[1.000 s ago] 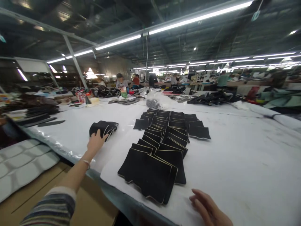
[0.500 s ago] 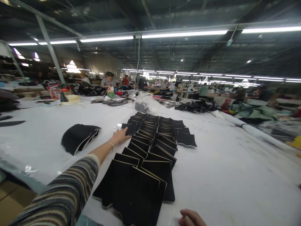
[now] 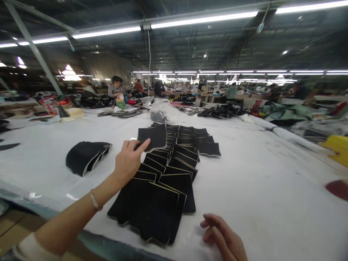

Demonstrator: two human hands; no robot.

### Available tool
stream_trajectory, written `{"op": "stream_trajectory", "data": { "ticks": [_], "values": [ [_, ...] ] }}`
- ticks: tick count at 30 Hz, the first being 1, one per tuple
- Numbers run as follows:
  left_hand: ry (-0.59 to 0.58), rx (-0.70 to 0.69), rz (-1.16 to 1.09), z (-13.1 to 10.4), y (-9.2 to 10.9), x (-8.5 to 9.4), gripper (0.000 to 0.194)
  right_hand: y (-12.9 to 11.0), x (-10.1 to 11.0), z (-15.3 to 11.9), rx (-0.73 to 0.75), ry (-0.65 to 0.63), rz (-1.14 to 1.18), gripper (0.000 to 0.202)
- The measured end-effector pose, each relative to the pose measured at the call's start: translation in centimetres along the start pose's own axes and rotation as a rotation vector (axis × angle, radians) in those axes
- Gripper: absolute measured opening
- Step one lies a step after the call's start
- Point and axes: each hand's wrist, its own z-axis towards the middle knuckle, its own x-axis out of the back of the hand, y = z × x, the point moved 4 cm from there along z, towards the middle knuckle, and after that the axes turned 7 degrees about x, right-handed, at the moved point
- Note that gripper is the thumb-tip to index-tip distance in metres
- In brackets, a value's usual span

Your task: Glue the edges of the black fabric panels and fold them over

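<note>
My left hand (image 3: 127,159) grips the near left edge of a black cut fabric piece (image 3: 154,137), its index finger lying along the top. The piece is raised over the left side of long overlapping rows of black fabric panels (image 3: 152,203) with pale edges. My right hand (image 3: 224,237) hovers at the lower right of the rows, empty, with fingers loosely bent and apart. A separate stack of curved black pieces (image 3: 85,156) lies left of my left forearm. At the rows' right side sits a loose black piece (image 3: 209,148).
All this lies on a white-covered table (image 3: 252,188). A clear plastic bag (image 3: 163,110) stands behind the rows, near a dark fabric heap (image 3: 221,110). To the right are a yellow object (image 3: 338,149) and a dark red one (image 3: 338,189). Several people work in the background.
My left hand has lifted the black piece off the rows and drawn it nearer. My right hand has come further into view. The camera view has shifted slightly.
</note>
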Motion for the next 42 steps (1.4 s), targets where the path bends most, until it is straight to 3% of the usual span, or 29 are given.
{"op": "stream_trajectory", "data": {
  "ticks": [3, 5, 8, 11, 14, 16, 18, 21, 23, 28, 30, 33, 37, 42],
  "values": [
    [0.088, -0.302, -0.151, -6.7, 6.7, 6.0, 0.059, -1.5, -0.1, -0.2, 0.091, -0.065, 0.244, 0.055],
    [0.047, -0.405, -0.259, -11.6, 9.9, 8.3, 0.06, -2.1, 0.0, -0.9, 0.036, -0.075, 0.391, 0.056],
    [-0.105, -0.493, -0.399, -17.5, 12.3, 10.4, 0.057, -2.6, 0.3, -2.8, -0.179, -0.101, 0.394, 0.044],
    [-0.422, -0.553, -0.605, -20.3, 12.6, 11.5, 0.046, -2.6, 0.6, -5.8, -0.324, -0.215, 0.373, 0.038],
    [-0.755, -0.39, -0.849, -20.5, 12.3, 11.8, 0.04, -1.7, 0.6, -9.3, -0.412, -0.348, 0.356, 0.036],
    [-0.845, -0.157, -0.898, -19.8, 12.3, 11.0, 0.035, -0.9, 0.3, -11.2, -0.43, -0.405, 0.343, 0.035],
    [-0.976, -0.013, -0.882, -19.6, 12.9, 9.6, 0.029, -0.1, 0.0, -12.5, -0.437, -0.463, 0.326, 0.035],
    [-1.297, 0.035, -0.906, -19.9, 14.4, 7.7, 0.025, 0.5, -0.2, -12.9, -0.431, -0.537, 0.279, 0.032],
    [-1.412, 0.058, -0.944, -19.8, 14.9, 7.0, 0.028, 0.4, -0.1, -12.5, -0.406, -0.576, 0.251, 0.029],
    [-1.573, 0.085, -1.014, -19.4, 14.7, 6.2, 0.026, -0.3, 0.2, -11.2, -0.288, -0.671, 0.101, 0.018],
    [-1.658, 0.135, -1.046, -19.7, 14.5, 5.8, 0.022, -1.1, 0.3, -10.6, -0.151, -0.634, -0.046, 0.013],
    [-1.749, 0.294, -1.144, -20.5, 14.3, 5.3, 0.018, -2.9, 0.0, -9.9, 0.156, -0.558, -0.259, 0.022],
    [-1.772, 0.494, -1.252, -21.1, 14.3, 5.3, 0.015, -4.5, -1.2, -9.9, 0.408, -0.581, -0.447, 0.017],
    [-1.758, 0.5, -1.291, -21.2, 14.1, 5.9, 0.018, -4.6, -2.2, -10.0, 0.493, -0.592, -0.593, 0.015]
  ]
}}
